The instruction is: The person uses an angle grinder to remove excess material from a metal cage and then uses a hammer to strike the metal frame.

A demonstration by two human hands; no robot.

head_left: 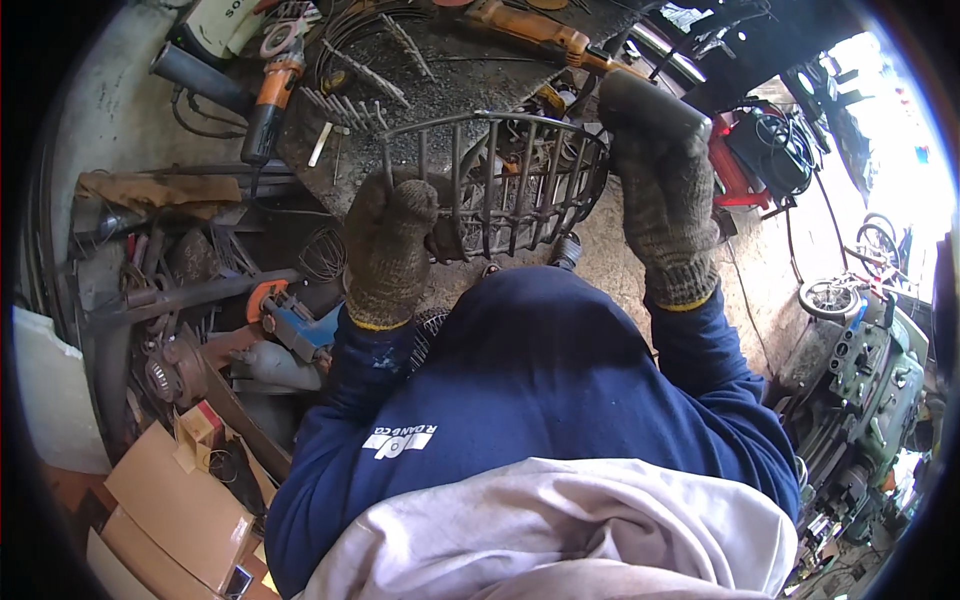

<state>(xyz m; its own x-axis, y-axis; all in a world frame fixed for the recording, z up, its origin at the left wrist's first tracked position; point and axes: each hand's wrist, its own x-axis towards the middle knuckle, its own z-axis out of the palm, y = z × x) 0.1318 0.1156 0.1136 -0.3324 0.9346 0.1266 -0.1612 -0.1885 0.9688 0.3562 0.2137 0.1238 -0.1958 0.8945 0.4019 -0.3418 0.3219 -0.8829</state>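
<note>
Both of my hands wear brown knitted work gloves with yellow-edged cuffs. My left hand is closed on the left end of a curved basket-like grille of dark metal bars, held up in front of me. My right hand is raised just beyond the grille's right end. A thick dark grey cylinder sits at the top of that hand, which appears closed around its lower part. The right fingers are partly hidden, and I cannot tell whether they touch the grille.
A dark worktop with thin rods lies beyond the grille. An orange-and-black power tool is at its left, another orange tool at the far side. Cardboard lies lower left; a green machine and small bicycle are right.
</note>
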